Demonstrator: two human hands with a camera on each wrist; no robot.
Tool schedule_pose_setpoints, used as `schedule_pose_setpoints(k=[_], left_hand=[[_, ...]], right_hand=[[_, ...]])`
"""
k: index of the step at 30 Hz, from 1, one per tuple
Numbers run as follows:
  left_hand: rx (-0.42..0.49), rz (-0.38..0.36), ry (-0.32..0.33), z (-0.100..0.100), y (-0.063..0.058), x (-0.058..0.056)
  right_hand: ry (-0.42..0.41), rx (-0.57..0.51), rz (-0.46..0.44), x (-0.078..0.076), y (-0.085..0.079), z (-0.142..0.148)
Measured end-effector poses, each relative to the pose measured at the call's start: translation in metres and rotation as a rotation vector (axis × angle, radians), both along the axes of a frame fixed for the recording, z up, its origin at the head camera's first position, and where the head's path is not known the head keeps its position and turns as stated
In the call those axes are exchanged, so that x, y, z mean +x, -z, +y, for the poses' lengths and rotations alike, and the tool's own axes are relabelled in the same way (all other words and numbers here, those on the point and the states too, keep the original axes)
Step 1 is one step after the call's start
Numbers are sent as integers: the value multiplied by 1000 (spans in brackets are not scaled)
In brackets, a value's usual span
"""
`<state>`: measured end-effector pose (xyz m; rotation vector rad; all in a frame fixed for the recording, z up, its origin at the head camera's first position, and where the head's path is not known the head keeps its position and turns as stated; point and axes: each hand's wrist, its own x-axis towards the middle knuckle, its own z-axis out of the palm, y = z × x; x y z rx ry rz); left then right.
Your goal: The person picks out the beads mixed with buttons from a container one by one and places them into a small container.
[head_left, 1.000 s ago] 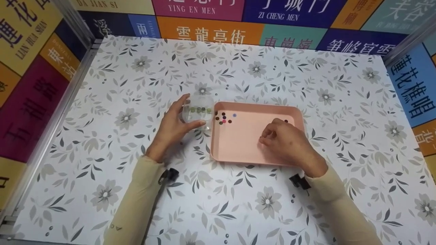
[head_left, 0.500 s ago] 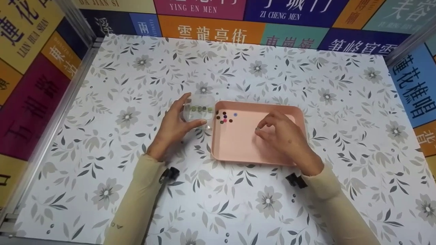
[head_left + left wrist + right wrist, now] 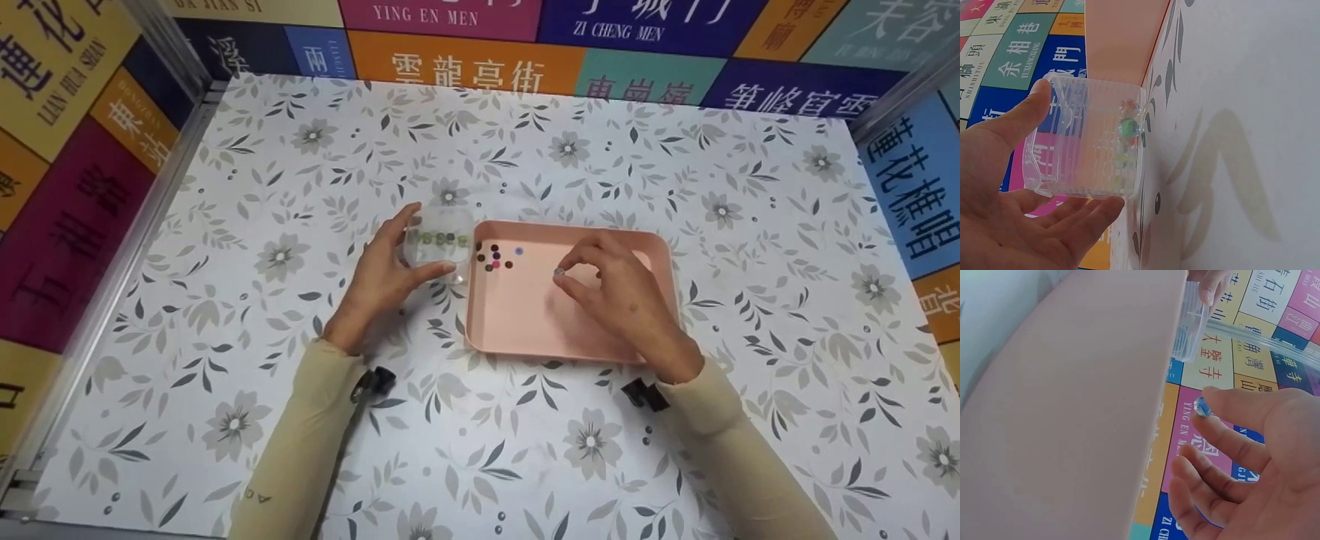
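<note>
My left hand (image 3: pixel 379 281) holds a small clear plastic box (image 3: pixel 1084 140) by its sides, thumb on one side and fingers on the other. Inside lie several beads, among them a green bead (image 3: pixel 1129 128) and a reddish one. Over the pink tray (image 3: pixel 517 315), my right hand (image 3: pixel 626 296) pinches a faceted, clear-blue bead (image 3: pixel 1202 406) between thumb and index fingertip, the other fingers loosely bent. Dark, blue and pink beads (image 3: pixel 496 256) lie in the tray's left part, close to the box.
The tray has a raised rim (image 3: pixel 570 227), and its left side stands right beside the box. A floral-patterned cover (image 3: pixel 300 195) spreads over the table. Colourful lettered panels (image 3: pixel 465 64) stand along the back and both sides.
My right hand has risen from the tray's right part and moved left with the pinched bead, which now shows at the fingertips. My left hand and the box stay in place.
</note>
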<state>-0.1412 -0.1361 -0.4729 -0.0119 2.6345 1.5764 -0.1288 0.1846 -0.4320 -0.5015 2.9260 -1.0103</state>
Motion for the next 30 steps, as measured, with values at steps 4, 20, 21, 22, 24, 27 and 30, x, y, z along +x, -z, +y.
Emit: schedule_pose_setpoints(k=[4, 20, 21, 22, 24, 27, 30], left_hand=[[4, 16, 9, -1, 0, -1], [14, 5, 5, 0, 0, -2], [11, 4, 4, 0, 0, -1], [9, 4, 4, 0, 0, -1], [3, 3, 1, 0, 0, 0], [-3, 5, 0, 0, 0, 0], [4, 6, 3, 0, 0, 0]], right_hand=[[-5, -45, 21, -1, -2, -3], [-6, -96, 29, -3, -4, -13], [-7, -101, 34, -3, -4, -14], [-8, -105, 37, -3, -4, -15], [-15, -111, 42, -3, -3, -17], [-30, -120, 51, -3, -2, -20], [-43, -124, 54, -4, -1, -23]])
